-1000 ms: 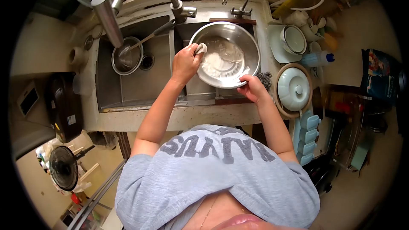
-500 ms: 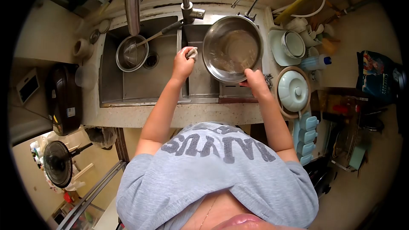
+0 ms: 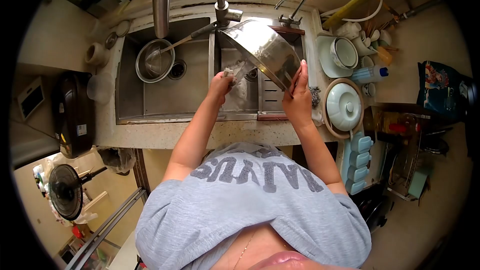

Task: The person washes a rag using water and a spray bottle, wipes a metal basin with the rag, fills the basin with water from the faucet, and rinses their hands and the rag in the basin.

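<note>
My right hand (image 3: pixel 298 101) grips the rim of a steel basin (image 3: pixel 270 45), tipped steeply over the right sink bowl (image 3: pixel 234 106) with its shiny underside turned up and right. Water (image 3: pixel 242 86) runs from its lower left side into the sink. My left hand (image 3: pixel 219 89) is closed around a small whitish cloth (image 3: pixel 229 73), partly hidden by the fingers, just left of the falling water.
In the left sink bowl (image 3: pixel 170 105) sits a steel pot (image 3: pixel 141 73) holding a long-handled strainer (image 3: pixel 159 65). The faucet (image 3: pixel 220 10) rises behind. To the right stand stacked bowls (image 3: pixel 345 52), a lidded pale-blue dish (image 3: pixel 345 106) and steel wool (image 3: pixel 315 96).
My right hand has tipped the basin from nearly level to steeply leftward, and water now spills out. My left hand has moved slightly down and right with the cloth.
</note>
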Available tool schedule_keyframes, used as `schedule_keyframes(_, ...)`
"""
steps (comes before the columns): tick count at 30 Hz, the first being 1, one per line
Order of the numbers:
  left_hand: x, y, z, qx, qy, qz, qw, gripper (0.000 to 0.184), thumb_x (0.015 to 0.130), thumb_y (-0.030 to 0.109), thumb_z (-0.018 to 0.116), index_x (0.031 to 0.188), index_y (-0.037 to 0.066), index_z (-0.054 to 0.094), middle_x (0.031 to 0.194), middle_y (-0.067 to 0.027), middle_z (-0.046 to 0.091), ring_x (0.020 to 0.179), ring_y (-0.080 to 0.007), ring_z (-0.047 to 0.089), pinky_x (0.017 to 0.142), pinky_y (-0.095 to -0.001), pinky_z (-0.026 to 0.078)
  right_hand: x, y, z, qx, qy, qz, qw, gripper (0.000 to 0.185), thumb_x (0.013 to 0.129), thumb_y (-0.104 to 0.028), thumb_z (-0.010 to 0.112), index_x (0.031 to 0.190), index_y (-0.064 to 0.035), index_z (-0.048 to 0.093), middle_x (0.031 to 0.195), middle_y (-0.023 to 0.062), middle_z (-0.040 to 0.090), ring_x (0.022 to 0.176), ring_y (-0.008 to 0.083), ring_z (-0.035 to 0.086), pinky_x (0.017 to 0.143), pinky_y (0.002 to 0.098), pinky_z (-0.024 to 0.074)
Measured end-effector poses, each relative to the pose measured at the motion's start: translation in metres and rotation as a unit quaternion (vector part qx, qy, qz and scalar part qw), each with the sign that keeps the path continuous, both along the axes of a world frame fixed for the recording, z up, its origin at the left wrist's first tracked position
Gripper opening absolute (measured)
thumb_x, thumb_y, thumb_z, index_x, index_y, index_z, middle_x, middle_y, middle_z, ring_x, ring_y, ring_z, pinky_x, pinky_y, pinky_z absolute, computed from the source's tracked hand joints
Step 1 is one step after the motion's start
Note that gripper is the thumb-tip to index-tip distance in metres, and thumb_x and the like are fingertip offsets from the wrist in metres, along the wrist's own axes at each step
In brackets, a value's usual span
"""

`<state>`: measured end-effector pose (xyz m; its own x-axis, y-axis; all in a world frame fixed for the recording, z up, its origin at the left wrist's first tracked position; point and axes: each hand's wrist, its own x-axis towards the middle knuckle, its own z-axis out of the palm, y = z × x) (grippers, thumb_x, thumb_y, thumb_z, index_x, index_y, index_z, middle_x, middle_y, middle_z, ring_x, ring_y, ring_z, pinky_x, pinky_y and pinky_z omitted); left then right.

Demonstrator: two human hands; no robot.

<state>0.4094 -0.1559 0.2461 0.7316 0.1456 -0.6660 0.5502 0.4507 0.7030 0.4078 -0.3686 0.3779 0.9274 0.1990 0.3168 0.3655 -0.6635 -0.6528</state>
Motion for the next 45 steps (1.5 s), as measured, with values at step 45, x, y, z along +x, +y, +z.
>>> schedule_keyframes(45,0.069,-0.005,-0.019,-0.201,0.035,0.173,0.963,0.039,0.086,0.035,0.044,0.053,0.017,0.032,0.043,0.0042,0.024,0.035,-0.0090,0.020,0.034,-0.0228,0.014,0.065,-0.033,-0.051,0.181,0.574,0.043,0.797,0.027,0.086,-0.027,0.044,0.096,-0.0048,0.056,0.072,0.0014,0.060,0.050,0.0060,0.050,0.045,0.0170,0.0357)
